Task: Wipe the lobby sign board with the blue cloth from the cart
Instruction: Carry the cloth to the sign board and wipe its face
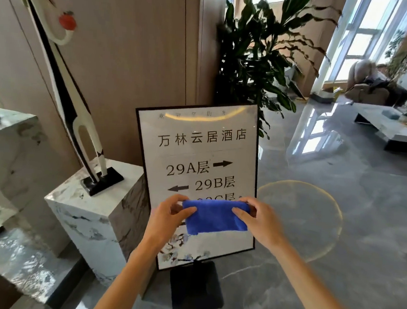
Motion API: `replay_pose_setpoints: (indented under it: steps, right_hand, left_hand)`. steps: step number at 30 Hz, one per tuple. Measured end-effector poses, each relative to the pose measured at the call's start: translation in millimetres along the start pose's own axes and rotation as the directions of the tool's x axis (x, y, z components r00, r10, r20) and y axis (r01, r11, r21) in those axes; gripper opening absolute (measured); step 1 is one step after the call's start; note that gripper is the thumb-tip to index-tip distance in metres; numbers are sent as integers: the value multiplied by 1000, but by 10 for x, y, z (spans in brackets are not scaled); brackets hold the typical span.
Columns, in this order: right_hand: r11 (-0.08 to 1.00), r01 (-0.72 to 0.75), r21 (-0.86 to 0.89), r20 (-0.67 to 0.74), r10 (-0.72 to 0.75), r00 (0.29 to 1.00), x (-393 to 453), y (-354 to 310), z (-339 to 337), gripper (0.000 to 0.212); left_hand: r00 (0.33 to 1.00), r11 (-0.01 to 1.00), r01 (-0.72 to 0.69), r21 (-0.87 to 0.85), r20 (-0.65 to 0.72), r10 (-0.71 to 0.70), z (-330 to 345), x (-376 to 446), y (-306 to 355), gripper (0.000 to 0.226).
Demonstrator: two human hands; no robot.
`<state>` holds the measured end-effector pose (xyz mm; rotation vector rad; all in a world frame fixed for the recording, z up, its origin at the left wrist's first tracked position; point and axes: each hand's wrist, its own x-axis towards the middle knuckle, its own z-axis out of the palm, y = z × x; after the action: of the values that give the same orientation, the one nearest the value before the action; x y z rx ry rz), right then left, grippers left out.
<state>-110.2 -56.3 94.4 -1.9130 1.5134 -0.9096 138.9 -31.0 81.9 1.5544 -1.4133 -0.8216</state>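
Observation:
The lobby sign board [197, 154], a black-framed white panel with black characters and arrows, stands upright on a black base in the middle of the view. A folded blue cloth [213, 217] is stretched between both hands in front of the board's lower half. My left hand [168, 216] pinches the cloth's left end, and my right hand [257, 219] pinches its right end. The cloth hides part of the board's lower text. No cart is in view.
A marble pedestal [90, 216] with a black-and-white sculpture [87, 130] stands just left of the board. A tall leafy plant [259, 51] rises behind it. Glossy grey floor [326, 225] spreads to the right, with a low table [394, 128] and a seated person far back.

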Motion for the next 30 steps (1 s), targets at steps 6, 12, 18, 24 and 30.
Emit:
replay_pose_setpoints:
  steps: [6,12,18,24,30]
  right_hand:
    - [992,-14,122,-19,17,1000,529,149,112,11]
    - [973,-7,231,15,3,1000,903,347,148,21]
    - [945,-51,323,101,19,995,1178,567,146,5]
    - [848,-137,512,185,47,982,1372,720,63,16]
    - [628,-376,681,262,270,926,1482,856,68,45]
  left_hand:
    - [999,997,-21,-78,27,23,73,572,-107,6]
    - [998,977,44,-211,49,-35,215,833,-120,13]
    - [991,915,121,-385,-5,-134,501,932,-22,16]
    - [970,887,171,-429,-83,-227,796,1025,58,16]
    - [981,912,94,-400,-121,-154,983,991,78,19]
